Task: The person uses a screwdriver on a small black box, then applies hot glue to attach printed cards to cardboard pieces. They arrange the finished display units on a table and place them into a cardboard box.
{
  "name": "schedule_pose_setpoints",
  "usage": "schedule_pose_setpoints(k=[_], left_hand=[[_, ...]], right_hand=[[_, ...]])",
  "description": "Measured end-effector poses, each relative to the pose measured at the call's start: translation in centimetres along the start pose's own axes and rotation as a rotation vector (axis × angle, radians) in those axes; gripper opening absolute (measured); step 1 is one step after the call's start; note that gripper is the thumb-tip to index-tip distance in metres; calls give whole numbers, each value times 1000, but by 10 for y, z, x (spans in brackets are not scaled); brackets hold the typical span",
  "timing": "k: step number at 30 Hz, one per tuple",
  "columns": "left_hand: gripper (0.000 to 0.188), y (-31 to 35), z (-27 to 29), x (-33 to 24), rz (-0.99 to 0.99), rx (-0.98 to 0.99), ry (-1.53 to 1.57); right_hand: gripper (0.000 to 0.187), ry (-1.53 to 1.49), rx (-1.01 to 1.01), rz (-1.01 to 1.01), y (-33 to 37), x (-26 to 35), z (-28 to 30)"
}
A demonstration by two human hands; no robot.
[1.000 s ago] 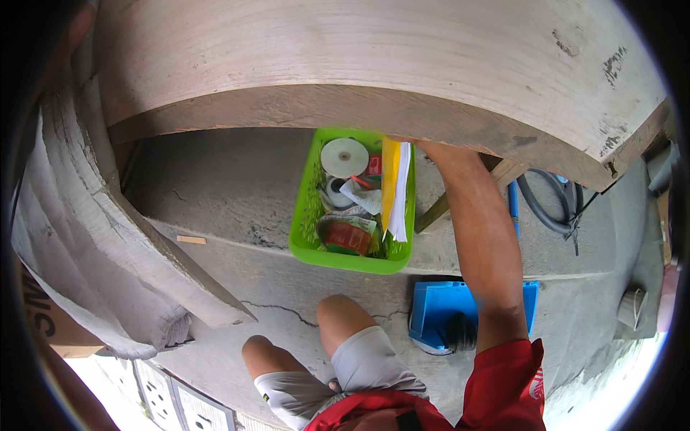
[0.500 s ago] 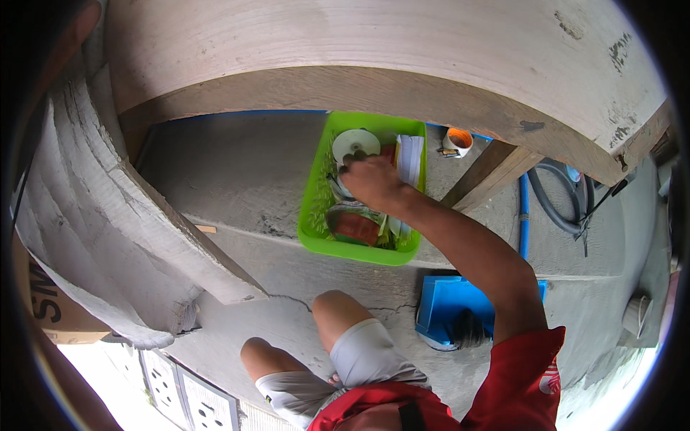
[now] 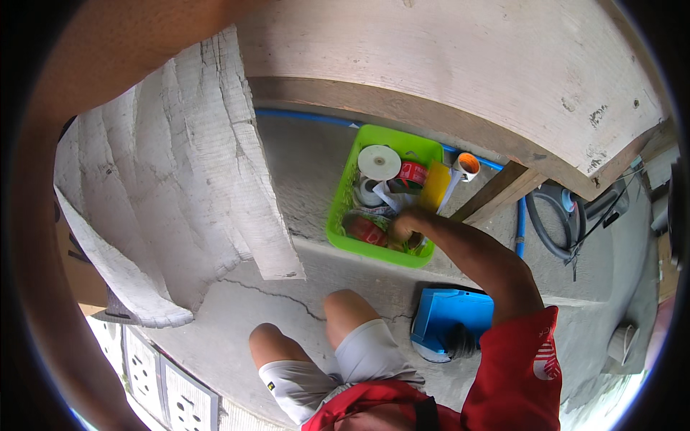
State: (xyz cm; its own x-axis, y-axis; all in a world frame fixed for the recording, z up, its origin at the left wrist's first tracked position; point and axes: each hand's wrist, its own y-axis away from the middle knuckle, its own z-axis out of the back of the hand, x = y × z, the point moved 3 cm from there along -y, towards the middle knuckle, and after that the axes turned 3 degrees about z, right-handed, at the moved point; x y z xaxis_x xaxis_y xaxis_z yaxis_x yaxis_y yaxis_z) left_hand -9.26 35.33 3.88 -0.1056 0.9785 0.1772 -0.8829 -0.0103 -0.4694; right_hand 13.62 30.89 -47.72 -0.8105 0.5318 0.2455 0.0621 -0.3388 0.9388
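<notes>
Far left, the left hand is out of the picture — only a blurred forearm (image 3: 108,43) arcs along the rim, so its grip cannot be told. Beside it hangs a pale, ridged grey sheet (image 3: 180,187) draped from the wooden counter (image 3: 460,65), which spans the top. Below, on the cracked concrete floor (image 3: 302,179), the person squats, bare knees (image 3: 345,309) showing.

In the middle stands the green plastic basket (image 3: 338,215), under the counter's edge. It holds a white tape roll (image 3: 379,162), a red-labelled tin (image 3: 368,231), a yellow flat piece (image 3: 435,185) and other small bits.

The right hand (image 3: 404,224) is down in the basket's near end, fingers curled over something among the clutter — what it has hold of, if anything, is hidden. Half a second ago this hand sat higher, over the basket's middle near the tape roll; a second ago the arm reached past the basket altogether. So the reach has come back toward the near end and gone lower, which reads as rummaging for one particular piece.

Right of the basket stand a white pipe fitting with an orange mouth (image 3: 466,165), a blue pipe (image 3: 520,228), a blue box (image 3: 453,316) and coiled grey hose (image 3: 557,223).
</notes>
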Motion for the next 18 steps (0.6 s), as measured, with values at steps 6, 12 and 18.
schedule_pose_setpoints(k=[6, 12, 18], left_hand=[[82, 10, 8, 2, -10, -7, 15], [84, 9, 14, -2, -6, -12, 37], [86, 14, 23, -4, 17, -11, 63]], right_hand=[[48, -128, -79, 52, 8, 3, -3], [32, 7, -385, -134, 25, 18, -7], [34, 549, -587, -9, 58, 45, -2]])
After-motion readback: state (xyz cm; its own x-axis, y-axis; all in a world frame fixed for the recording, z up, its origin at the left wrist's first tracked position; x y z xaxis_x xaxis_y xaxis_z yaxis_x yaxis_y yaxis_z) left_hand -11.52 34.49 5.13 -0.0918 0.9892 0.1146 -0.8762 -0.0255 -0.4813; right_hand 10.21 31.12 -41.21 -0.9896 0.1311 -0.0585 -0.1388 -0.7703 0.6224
